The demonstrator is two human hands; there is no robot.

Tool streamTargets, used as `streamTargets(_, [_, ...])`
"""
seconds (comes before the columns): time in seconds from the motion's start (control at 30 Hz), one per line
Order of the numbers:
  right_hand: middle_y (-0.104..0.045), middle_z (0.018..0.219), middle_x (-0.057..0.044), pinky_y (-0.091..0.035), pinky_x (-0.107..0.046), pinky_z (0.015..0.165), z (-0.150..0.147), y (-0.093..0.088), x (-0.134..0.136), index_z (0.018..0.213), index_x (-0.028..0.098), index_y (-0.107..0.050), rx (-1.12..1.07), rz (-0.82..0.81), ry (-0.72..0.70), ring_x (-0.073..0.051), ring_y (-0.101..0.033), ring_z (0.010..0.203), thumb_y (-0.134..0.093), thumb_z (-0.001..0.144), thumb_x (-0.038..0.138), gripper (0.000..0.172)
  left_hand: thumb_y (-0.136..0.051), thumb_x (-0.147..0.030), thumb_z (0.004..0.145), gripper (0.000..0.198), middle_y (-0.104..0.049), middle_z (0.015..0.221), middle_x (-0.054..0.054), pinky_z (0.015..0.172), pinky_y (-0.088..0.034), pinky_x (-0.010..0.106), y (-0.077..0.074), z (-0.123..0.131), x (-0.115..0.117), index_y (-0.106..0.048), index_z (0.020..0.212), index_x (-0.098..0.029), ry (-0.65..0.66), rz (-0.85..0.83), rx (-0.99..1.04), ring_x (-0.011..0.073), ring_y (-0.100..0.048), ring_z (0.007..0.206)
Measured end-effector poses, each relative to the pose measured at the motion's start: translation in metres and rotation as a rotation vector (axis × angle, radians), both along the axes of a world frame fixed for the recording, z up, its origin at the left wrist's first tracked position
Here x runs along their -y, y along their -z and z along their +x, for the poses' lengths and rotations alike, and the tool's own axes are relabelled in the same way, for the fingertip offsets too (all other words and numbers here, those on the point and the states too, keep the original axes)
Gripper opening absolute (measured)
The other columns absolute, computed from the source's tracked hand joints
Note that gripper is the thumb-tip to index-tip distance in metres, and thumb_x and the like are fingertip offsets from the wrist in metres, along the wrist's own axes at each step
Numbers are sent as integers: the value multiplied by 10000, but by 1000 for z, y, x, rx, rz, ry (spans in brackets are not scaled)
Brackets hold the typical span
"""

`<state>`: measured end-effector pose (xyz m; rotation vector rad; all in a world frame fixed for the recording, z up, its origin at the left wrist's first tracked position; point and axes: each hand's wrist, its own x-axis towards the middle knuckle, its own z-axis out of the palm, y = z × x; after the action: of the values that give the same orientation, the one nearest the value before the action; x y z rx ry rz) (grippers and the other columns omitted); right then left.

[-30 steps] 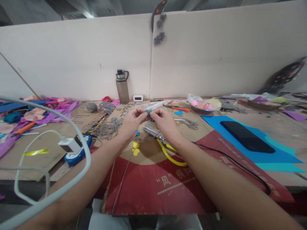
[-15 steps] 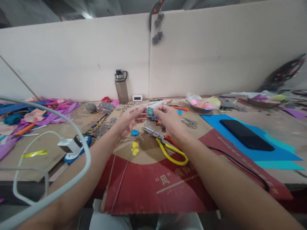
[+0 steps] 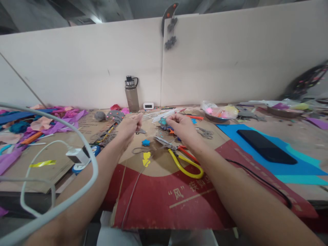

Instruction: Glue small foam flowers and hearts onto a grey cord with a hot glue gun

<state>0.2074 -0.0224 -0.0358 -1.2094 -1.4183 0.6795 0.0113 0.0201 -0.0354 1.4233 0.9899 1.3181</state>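
My right hand (image 3: 181, 127) is closed in a pinch on the edge of a small teal flower-shaped piece (image 3: 162, 121). To its left, my left hand (image 3: 128, 125) is held up with its fingers curled together; whatever they hold is hidden. A small grey blade-like piece (image 3: 140, 131) shows just beside the left fingers. Below the hands, scissors with yellow handles (image 3: 186, 165) lie on the cardboard, next to orange-red handles (image 3: 188, 153). A blue flower cutout (image 3: 146, 142) and yellow cutouts (image 3: 146, 159) lie between my forearms.
A water bottle (image 3: 131, 95) and a small clock (image 3: 148, 106) stand by the white partition. Right are a bowl (image 3: 217, 119) and a black phone (image 3: 266, 146) on blue sheets. Colourful scraps (image 3: 41, 123), a charger (image 3: 77, 155) and a white cable (image 3: 87, 143) are left.
My left hand has moved left, away from the teal flower, and its fingers have closed. My right hand still pinches the flower. The view has shifted slightly.
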Motion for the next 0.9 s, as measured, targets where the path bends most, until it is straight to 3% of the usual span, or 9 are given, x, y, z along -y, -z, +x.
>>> streamTargets(0.1, [-524,588,27,-329,-264,526,0,-3,4,686,189,-557,94,12,10,-112,-437,535,-557,757,269,108,-737,-296,657,153,-558,548,-13,438,-321,197,2,1,-2,-691,718,-163,44,14,-144,70,-429,462])
streamTargets(0.2, [-508,570,38,-321,-269,535,1,-5,5,705,193,-542,181,35,8,-111,-426,522,-550,770,252,88,-726,-226,651,204,-648,673,3,514,-389,206,2,1,0,-738,851,-182,32,92,-217,85,-499,548])
streamTargets(0.27, [-485,555,47,-313,-269,536,2,-5,6,701,194,-539,224,54,1,-106,-406,512,-550,771,247,88,-709,-272,694,185,-686,763,32,563,-430,220,0,2,3,-743,851,-178,61,111,-239,105,-555,624])
streamTargets(0.37, [-476,553,47,-308,-270,537,2,-5,6,690,193,-538,242,56,-3,-106,-401,516,-550,765,246,93,-675,-380,754,243,-702,778,73,593,-462,243,-1,6,9,-738,834,-159,203,58,-237,133,-610,672])
streamTargets(0.47, [-491,565,40,-313,-270,532,1,-3,5,691,192,-536,200,19,-10,-110,-413,521,-550,762,268,106,-714,-375,724,257,-709,754,81,574,-468,254,-1,13,16,-715,855,-154,261,-1,-182,150,-646,654])
streamTargets(0.67, [-499,597,33,-326,-259,537,-2,2,4,720,188,-546,147,6,-11,-116,-443,554,-548,762,301,121,-770,-242,648,263,-678,655,40,543,-472,259,-2,29,29,-640,855,-146,249,-7,-85,151,-649,593])
streamTargets(0.83, [-366,537,78,-301,-251,536,-2,2,6,958,198,-614,199,135,14,-113,-388,527,-583,748,284,229,-751,-220,653,213,-659,683,22,545,-473,250,-7,31,33,-644,817,-135,191,37,-41,126,-632,586])
streamTargets(0.9, [-349,523,77,-283,-252,527,-2,2,6,944,201,-645,226,152,6,-108,-355,508,-576,758,284,215,-733,-237,676,191,-664,691,29,577,-483,266,-6,30,32,-667,825,-138,179,46,-51,121,-620,590])
